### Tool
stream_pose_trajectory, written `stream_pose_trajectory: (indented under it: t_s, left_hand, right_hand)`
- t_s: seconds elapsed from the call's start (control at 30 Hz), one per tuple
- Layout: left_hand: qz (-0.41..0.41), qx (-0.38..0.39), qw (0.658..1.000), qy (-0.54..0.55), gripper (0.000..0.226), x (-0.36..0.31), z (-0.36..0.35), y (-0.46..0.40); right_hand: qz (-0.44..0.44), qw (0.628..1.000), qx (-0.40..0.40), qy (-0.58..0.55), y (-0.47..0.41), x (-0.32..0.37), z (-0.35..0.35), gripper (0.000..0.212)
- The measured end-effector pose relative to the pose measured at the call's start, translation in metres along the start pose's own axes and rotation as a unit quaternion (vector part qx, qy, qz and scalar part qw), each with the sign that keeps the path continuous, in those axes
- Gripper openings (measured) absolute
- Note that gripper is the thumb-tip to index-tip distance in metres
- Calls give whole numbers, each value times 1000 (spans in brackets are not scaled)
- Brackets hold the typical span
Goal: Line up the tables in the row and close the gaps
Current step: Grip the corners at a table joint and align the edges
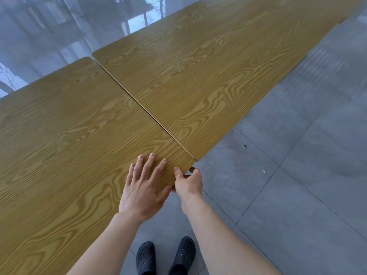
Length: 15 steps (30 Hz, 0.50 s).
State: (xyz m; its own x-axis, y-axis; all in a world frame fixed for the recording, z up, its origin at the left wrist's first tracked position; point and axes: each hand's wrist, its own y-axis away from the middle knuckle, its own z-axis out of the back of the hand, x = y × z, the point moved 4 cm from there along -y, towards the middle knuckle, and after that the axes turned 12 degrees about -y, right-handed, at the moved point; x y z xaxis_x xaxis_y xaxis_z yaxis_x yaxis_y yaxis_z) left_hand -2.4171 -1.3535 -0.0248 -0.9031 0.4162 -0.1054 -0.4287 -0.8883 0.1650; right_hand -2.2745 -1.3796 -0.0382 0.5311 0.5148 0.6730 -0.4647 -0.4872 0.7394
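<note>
Two yellow wood-grain tables stand end to end. The near table (65, 135) fills the left and the far table (198, 72) runs to the upper right. A thin seam (143, 108) separates them, and the far table sits slightly offset at both ends of the seam. My left hand (143, 185) lies flat on the near table's front corner, fingers spread. My right hand (188, 183) grips that corner's edge, thumb on top and fingers underneath.
Grey tiled floor (288, 185) spreads to the right of the tables. A glossy pale floor (49, 32) with reflections lies beyond them at the upper left. My feet in black clogs (164, 257) stand below the corner.
</note>
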Motion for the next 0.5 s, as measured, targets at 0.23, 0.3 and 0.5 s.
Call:
stream_pose_trajectory:
  t_s: [0.23, 0.3, 0.5]
  left_hand:
    - [0, 6, 1000, -23, 77, -3, 1, 3]
    - [-2, 7, 1000, -23, 76, -4, 1, 5]
    - [-10, 8, 1000, -27, 75, -14, 1, 10]
  right_hand:
    - [-26, 1000, 0, -12, 2, 7, 5, 37]
    - [-35, 999, -5, -21, 2, 7, 7, 37]
    - [-52, 997, -4, -61, 2, 4, 18, 40]
